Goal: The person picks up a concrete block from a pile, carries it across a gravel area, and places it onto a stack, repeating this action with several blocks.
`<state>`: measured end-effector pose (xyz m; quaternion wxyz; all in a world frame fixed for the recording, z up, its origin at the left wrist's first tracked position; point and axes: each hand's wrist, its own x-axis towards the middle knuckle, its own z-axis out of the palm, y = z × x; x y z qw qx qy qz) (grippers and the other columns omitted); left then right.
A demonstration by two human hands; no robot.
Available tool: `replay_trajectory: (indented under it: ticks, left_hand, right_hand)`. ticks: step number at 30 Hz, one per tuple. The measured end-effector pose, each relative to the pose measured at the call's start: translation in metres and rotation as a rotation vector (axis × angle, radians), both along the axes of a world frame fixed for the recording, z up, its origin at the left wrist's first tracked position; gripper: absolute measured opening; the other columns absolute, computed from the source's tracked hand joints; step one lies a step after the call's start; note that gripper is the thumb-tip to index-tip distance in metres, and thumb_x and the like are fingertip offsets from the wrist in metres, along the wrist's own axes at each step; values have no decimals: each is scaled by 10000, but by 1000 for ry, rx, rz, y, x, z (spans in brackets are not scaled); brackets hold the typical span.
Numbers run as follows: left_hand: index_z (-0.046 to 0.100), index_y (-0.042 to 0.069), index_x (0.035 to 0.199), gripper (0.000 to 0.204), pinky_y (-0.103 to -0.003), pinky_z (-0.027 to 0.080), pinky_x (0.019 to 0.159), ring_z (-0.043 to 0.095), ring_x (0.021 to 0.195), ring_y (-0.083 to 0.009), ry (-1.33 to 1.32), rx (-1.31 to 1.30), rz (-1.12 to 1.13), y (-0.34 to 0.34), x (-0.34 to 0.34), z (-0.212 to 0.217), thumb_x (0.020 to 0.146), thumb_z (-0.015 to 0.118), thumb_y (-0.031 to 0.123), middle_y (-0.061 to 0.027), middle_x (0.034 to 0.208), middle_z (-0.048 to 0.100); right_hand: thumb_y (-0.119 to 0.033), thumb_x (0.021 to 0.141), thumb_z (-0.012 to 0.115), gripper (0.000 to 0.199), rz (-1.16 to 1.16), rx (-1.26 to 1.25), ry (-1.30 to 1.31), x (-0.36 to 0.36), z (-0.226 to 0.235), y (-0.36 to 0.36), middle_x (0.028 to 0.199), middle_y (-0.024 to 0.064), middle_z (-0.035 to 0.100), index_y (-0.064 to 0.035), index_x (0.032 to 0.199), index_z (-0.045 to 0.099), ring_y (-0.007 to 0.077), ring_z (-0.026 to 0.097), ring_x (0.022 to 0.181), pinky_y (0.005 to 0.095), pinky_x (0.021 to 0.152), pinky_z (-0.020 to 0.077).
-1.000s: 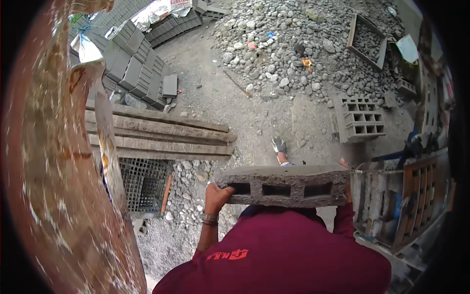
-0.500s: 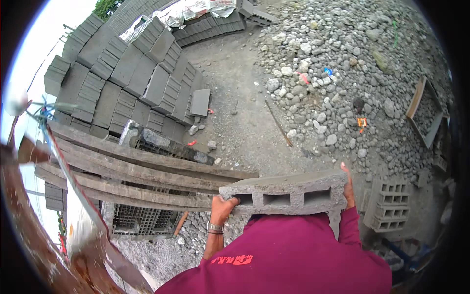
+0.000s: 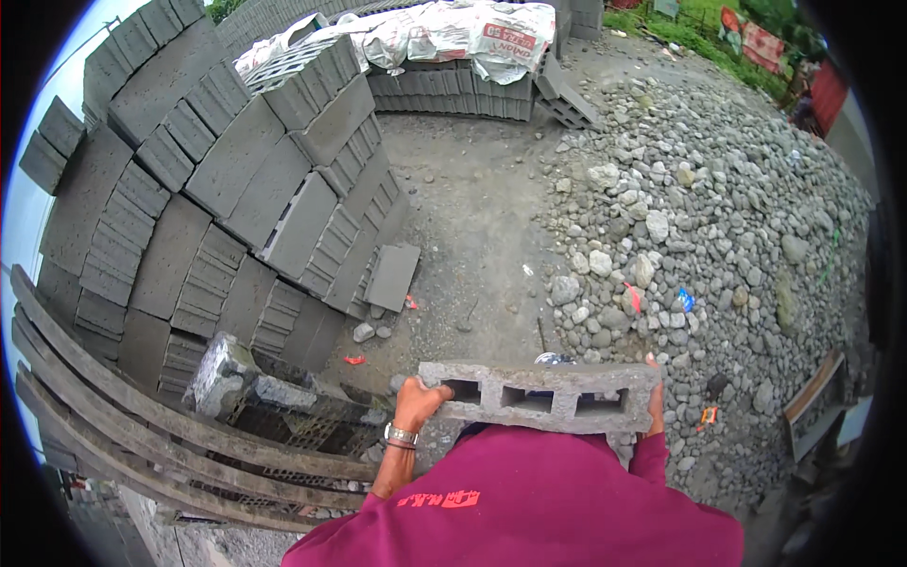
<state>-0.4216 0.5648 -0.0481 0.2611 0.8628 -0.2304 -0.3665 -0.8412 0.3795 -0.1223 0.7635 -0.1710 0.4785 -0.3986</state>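
While you carry the hollow concrete block [image 3: 539, 395] level at your chest, its long axis runs crosswise between your hands: left hand [image 3: 418, 399] grasps its left end, right hand [image 3: 654, 395] its right, equally near; stacked blocks [image 3: 227, 189] lie ahead-left.

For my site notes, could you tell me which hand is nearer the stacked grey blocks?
Left. The left hand grips the concrete block at the end toward the stacked blocks; the right hand holds the far end.

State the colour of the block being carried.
Grey, a hollow concrete block with three openings; the head view shows it plainly.
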Motion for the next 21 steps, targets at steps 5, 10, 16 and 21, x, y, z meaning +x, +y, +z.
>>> replay_trajectory:
  ticks: [5,10,16,21]
  left_hand:
    - [588,-59,593,382,-360,442,522,553,529,-158,-19,-103,38,-158,99,-15,582,755,285,-94,550,579]
    - [542,-45,560,350,-355,400,467,503,495,-150,35,-281,133,-313,216,-81,583,752,234,-51,533,537]
    - [549,-55,579,338,-345,402,466,496,492,-143,28,-214,223,-474,327,-32,594,741,223,-58,531,530]
    - [583,-78,618,368,-359,442,522,566,532,-183,4,-170,301,-602,422,-31,594,730,258,-115,566,589]
  right_hand:
    - [-448,932,553,399,-9,-102,-7,97,-33,-180,900,51,659,-65,1002,636,155,624,804,282,736,487]
    - [-454,930,559,405,70,-89,86,214,-61,-362,944,43,654,-69,1023,644,136,619,853,278,759,479]
    - [-477,927,553,420,95,-58,21,373,-18,-540,839,45,665,-69,943,650,159,625,728,295,679,485]
    - [-466,935,539,433,215,-151,4,512,4,-699,823,72,678,-50,933,658,180,637,733,314,673,499]
